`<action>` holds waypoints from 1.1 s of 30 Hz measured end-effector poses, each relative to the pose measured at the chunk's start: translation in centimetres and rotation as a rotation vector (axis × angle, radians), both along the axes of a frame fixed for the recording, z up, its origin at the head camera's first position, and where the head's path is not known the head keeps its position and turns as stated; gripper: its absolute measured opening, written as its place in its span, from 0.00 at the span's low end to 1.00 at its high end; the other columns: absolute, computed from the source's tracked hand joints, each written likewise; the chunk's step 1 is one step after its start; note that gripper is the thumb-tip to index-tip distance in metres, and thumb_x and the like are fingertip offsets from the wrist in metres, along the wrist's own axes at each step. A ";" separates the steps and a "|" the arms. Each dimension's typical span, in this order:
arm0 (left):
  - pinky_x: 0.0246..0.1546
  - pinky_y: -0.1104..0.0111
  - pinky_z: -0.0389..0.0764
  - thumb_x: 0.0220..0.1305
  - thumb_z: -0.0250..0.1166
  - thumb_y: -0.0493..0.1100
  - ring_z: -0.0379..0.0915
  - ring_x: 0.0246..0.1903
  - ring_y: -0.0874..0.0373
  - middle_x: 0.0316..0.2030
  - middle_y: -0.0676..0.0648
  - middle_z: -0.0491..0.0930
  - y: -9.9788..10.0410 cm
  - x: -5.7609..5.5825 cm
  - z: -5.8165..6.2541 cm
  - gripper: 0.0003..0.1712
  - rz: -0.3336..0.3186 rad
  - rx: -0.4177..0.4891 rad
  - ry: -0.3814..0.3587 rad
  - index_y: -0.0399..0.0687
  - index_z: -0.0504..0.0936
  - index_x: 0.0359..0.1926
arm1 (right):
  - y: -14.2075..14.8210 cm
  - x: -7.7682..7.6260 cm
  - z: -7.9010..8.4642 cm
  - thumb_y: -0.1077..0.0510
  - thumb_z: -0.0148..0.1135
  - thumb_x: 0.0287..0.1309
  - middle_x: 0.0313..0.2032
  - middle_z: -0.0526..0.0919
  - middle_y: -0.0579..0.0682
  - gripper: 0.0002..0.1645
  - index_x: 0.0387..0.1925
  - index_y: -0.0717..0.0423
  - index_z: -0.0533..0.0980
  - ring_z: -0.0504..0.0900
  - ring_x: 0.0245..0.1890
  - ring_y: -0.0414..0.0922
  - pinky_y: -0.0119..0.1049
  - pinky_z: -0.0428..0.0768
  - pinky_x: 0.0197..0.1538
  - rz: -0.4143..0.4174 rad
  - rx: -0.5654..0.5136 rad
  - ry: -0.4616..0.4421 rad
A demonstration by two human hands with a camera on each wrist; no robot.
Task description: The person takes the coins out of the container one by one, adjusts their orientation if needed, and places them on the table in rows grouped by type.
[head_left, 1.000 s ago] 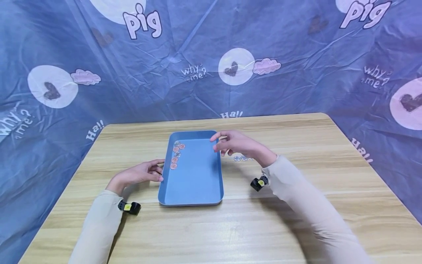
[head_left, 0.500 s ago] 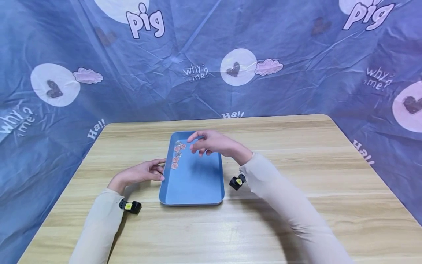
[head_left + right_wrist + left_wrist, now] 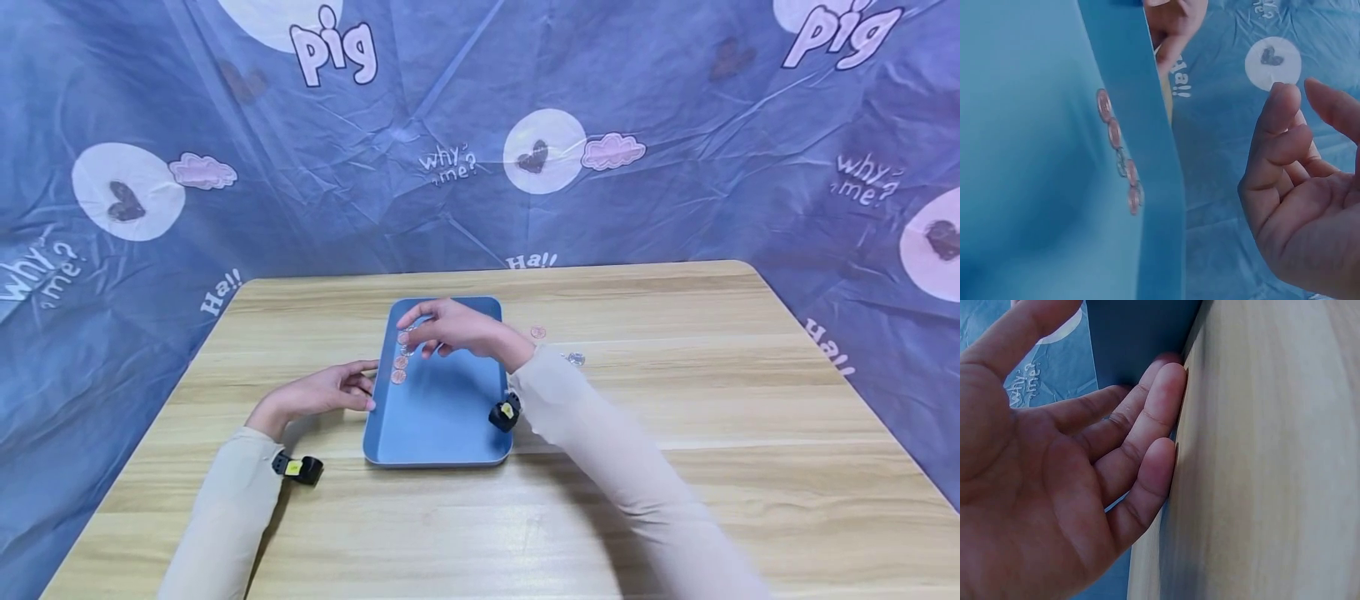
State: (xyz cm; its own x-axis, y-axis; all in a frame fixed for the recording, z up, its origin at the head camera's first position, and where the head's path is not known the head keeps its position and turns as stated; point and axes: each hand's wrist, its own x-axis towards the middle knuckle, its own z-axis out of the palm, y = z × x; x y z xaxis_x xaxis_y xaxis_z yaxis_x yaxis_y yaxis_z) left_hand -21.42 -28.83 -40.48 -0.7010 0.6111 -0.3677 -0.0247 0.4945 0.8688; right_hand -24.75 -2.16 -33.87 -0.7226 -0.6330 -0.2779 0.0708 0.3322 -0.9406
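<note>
A blue rectangular tray (image 3: 442,425) lies on the wooden table. Several copper-coloured and silver coins (image 3: 398,377) rest along its left inner wall; in the right wrist view the coins (image 3: 1114,132) form an uneven line. My right hand (image 3: 453,329) hovers over the tray's far left part and hides some of them. Its fingers are loosely bent, and a gap shows between the fingertips in the right wrist view, with nothing seen held. My left hand (image 3: 326,390) rests at the tray's left outer side, fingertips right at the wall (image 3: 1138,340) with relaxed fingers.
Right of the tray, a copper-coloured coin (image 3: 537,332) and a silver coin (image 3: 576,358) lie on the table (image 3: 712,392); the right forearm partly covers that area. A patterned blue cloth (image 3: 480,208) hangs behind the table's far edge.
My right hand has moved left from the tray's right rim to above the coins by its left wall. Coins right of the tray show again behind the forearm. The left hand stays put.
</note>
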 end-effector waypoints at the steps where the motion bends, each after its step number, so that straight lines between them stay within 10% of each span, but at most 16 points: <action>1: 0.45 0.75 0.75 0.63 0.65 0.43 0.75 0.41 0.61 0.47 0.41 0.74 0.0 0.0 0.0 0.48 -0.001 0.000 0.001 0.32 0.46 0.73 | -0.2 -0.1 -0.3 0.54 0.61 0.63 0.49 0.82 0.61 0.24 0.58 0.56 0.72 0.79 0.27 0.40 0.29 0.72 0.27 -0.002 -0.005 -0.010; 24: 0.45 0.75 0.74 0.63 0.65 0.43 0.75 0.41 0.63 0.47 0.39 0.74 0.0 0.0 -0.1 0.49 -0.010 -0.018 0.017 0.30 0.45 0.73 | -2.9 -1.2 -5.6 0.58 0.63 0.60 0.25 0.80 0.48 0.19 0.53 0.57 0.76 0.75 0.20 0.39 0.29 0.68 0.23 -0.051 0.102 -0.012; 33: 0.45 0.75 0.74 0.64 0.65 0.42 0.75 0.41 0.64 0.48 0.39 0.73 0.0 0.0 -0.1 0.49 -0.010 -0.008 0.016 0.30 0.45 0.73 | -3.2 -1.0 -6.5 0.58 0.67 0.56 0.50 0.72 0.48 0.15 0.47 0.54 0.79 0.77 0.22 0.40 0.29 0.69 0.22 -0.036 0.154 0.040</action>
State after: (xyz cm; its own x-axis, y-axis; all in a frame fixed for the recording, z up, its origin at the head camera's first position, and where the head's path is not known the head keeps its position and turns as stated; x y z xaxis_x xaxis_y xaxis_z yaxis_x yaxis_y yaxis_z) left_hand -21.40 -28.88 -40.58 -0.7006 0.6155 -0.3610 -0.0055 0.5012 0.8653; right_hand -25.79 -5.34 -40.35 -0.7568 -0.5584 -0.3397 0.0486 0.4702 -0.8812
